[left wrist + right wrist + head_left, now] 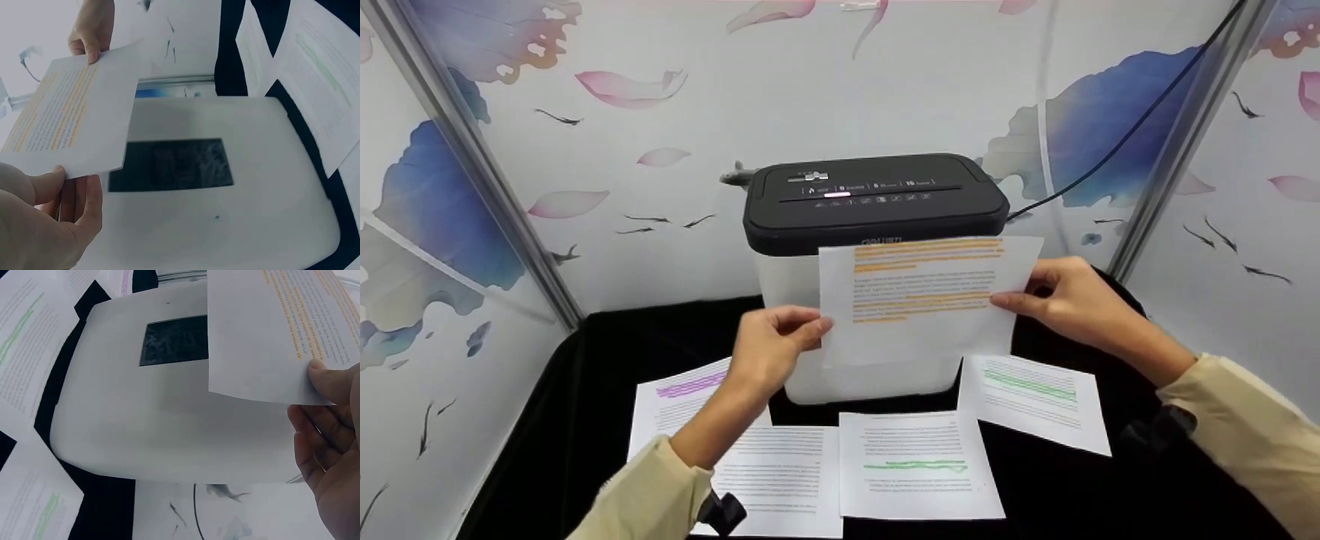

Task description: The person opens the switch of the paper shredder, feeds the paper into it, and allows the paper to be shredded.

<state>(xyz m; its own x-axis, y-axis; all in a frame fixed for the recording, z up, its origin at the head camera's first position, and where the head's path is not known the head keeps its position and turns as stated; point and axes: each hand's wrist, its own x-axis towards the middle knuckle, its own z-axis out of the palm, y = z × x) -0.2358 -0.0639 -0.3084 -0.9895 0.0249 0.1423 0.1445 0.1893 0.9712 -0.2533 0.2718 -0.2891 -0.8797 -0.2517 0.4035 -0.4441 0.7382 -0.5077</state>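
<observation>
Both hands hold up one sheet of paper point(922, 337) with printed text and orange highlighter lines. Its left edge is pinched between thumb and fingers of the left hand point(772, 345); the right hand point(1069, 296) pinches the right edge, thumb on the printed face. Behind the sheet stands a paper shredder point(877, 202) with a black top and a white bin point(870, 382). The sheet's upper edge overlaps the front of the black top in the head view. A lit pinkish mark shows beside the feed slot. In the left wrist view, a dark window point(171, 164) appears on the bin.
Several printed sheets lie on the black cloth point(1057, 480): a purple-marked one point(675, 412) at left, a plain one point(780, 472), a green-marked one point(915, 487) at front, another green-marked one point(1042, 405) at right. A black cord point(1125, 142) runs from the shredder up right. Patterned panels point(840, 90) enclose the space.
</observation>
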